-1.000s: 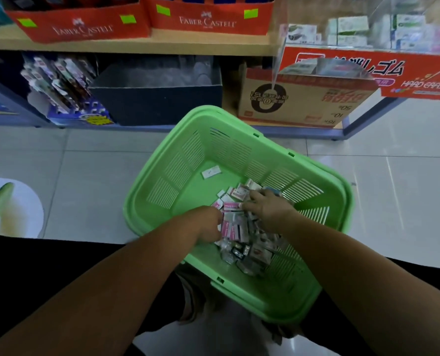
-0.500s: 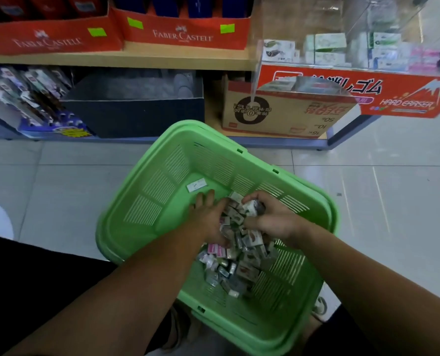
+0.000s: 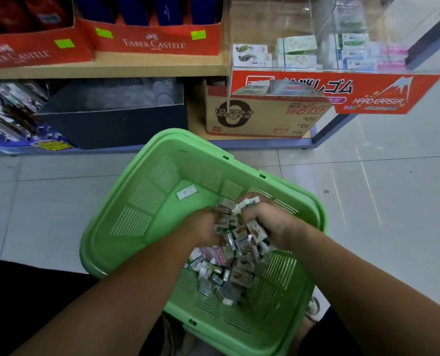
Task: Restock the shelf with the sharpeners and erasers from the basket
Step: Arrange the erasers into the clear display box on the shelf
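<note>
Two hands scoop small packets from a green basket in front of a shop shelf.

The left hand and right hand meet toward the right side of the basket, fingers curled round a clump of packets pressed between them. The rest lie heaped just nearer. One flat packet lies apart on the basket's far floor. At far right a clear case holds boxed stock, with a cardboard box below it.
</note>
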